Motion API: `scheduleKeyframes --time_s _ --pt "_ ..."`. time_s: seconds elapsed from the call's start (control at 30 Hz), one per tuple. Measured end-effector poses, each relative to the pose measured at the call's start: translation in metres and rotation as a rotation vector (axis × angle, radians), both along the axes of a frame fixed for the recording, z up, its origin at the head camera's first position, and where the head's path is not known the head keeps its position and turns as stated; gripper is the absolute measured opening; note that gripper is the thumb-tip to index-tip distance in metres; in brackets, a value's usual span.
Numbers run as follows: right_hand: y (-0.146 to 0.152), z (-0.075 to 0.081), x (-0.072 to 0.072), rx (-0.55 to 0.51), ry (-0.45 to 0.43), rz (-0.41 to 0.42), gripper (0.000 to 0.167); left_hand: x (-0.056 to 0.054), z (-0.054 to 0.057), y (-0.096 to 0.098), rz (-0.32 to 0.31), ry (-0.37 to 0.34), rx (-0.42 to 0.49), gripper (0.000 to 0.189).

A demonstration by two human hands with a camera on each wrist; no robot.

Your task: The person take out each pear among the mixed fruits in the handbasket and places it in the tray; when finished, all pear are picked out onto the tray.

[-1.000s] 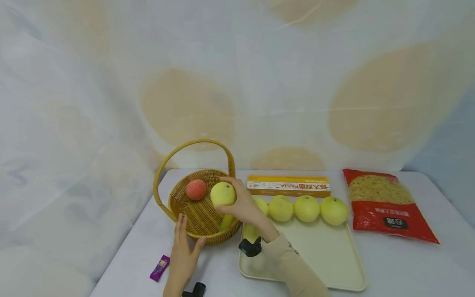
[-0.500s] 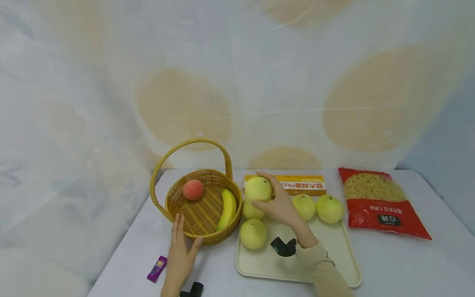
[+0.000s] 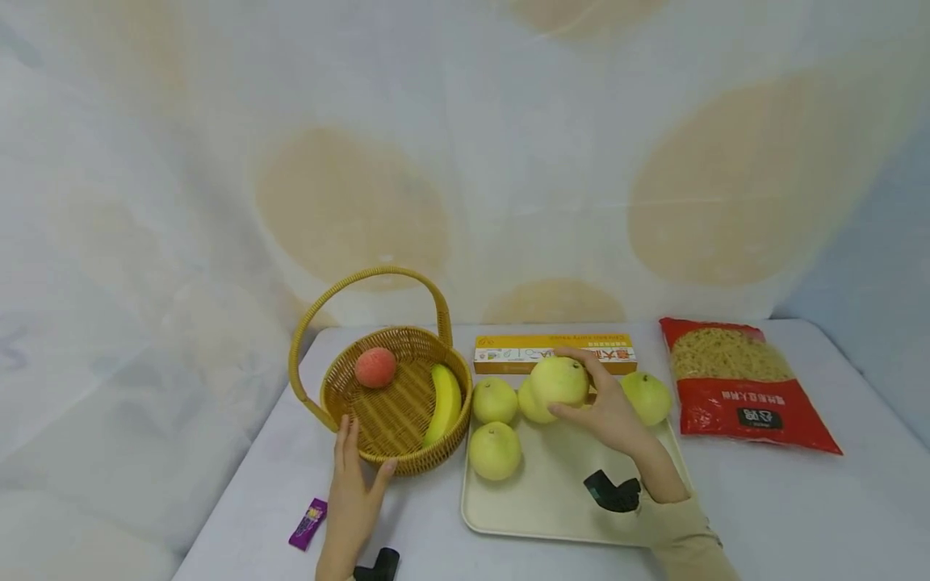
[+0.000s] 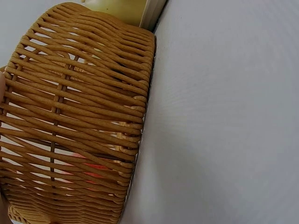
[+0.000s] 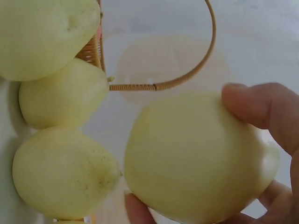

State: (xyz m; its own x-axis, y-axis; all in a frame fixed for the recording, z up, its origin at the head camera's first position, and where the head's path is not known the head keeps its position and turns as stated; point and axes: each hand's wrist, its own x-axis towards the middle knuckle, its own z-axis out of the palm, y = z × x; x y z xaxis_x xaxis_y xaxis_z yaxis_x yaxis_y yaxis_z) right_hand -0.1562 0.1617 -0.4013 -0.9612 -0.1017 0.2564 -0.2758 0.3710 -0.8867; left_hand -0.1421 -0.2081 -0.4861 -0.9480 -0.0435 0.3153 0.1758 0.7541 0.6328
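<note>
My right hand grips a pale yellow-green pear between thumb and fingers, above the back of the cream tray. In the right wrist view that pear fills the lower right, thumb at its upper side. Several similar pears, such as the front one, sit along the tray's left and back. At the woven basket, my left hand has its thumb and fairly straight fingers on the near rim. A red, peach-like fruit and a banana lie inside. The left wrist view shows mostly basket wall.
Behind the tray lies a yellow and white pasta box. A red bag of pasta lies to the right. A small purple packet is left of my left hand. The basket's tall handle arches up.
My right hand has carried the pear from over the basket rightward, past the tray's left pears, to the middle of its back row. My left hand has stayed at the basket rim.
</note>
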Motion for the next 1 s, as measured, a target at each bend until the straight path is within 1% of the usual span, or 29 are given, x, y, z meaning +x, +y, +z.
scheduleKeyframes --time_s 0.17,0.3,0.4,0.57,0.73,1.0 --pt "0.006 -0.008 -0.001 0.067 -0.018 0.072 0.068 0.003 0.002 0.001 0.002 -0.02 -0.017 0.085" --pt "0.005 -0.012 -0.002 0.143 -0.032 0.101 0.068 0.002 0.003 0.0 -0.003 -0.016 -0.023 0.085" --pt "0.002 -0.014 -0.001 0.174 -0.039 0.124 0.067 0.001 0.003 0.0 -0.003 -0.016 -0.025 0.085" --pt "0.0 -0.018 0.0 0.191 -0.028 0.156 0.061 0.001 0.001 0.0 0.003 -0.016 -0.033 0.085" --pt "-0.003 -0.023 -0.003 0.218 -0.035 0.164 0.058 0.0 0.001 0.0 0.003 -0.006 -0.034 0.085" --pt "-0.008 -0.028 -0.005 0.224 -0.048 0.222 0.056 0.001 0.003 0.001 0.009 -0.012 -0.037 0.084"
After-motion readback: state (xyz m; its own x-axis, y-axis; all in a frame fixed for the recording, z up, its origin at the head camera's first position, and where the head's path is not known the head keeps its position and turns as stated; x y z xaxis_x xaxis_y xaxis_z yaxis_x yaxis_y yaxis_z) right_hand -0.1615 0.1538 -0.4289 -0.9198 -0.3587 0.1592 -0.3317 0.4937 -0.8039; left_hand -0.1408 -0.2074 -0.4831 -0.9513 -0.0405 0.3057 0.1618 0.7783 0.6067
